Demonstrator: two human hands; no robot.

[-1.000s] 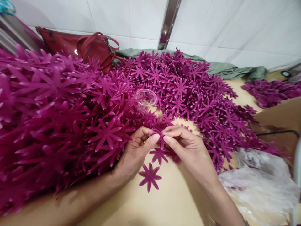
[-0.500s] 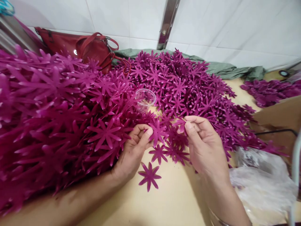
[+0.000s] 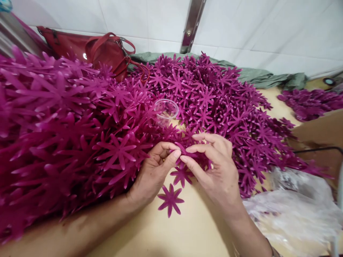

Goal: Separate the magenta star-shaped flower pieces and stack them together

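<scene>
Pinching magenta flower cutout (image 3: 184, 149) below clear cup (image 3: 166, 111), left hand (image 3: 152, 175) and right hand (image 3: 218, 173) grips closed; seemingly light, floppy; hold centrally.

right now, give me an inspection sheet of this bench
surface: tan table, mostly covered by purple flowers
job's things: flower pinched between both hands; loose flower flat on the table below
clutter: left pile, back pile, clear cup between them, plastic bag, cardboard
grips: left hand and right hand both shut on the flower, fingertips meeting
cables: thin black line by the cardboard; cannot tell if it is a wire
surroundings: tiled wall, metal strip, red bag, green cloth
</scene>
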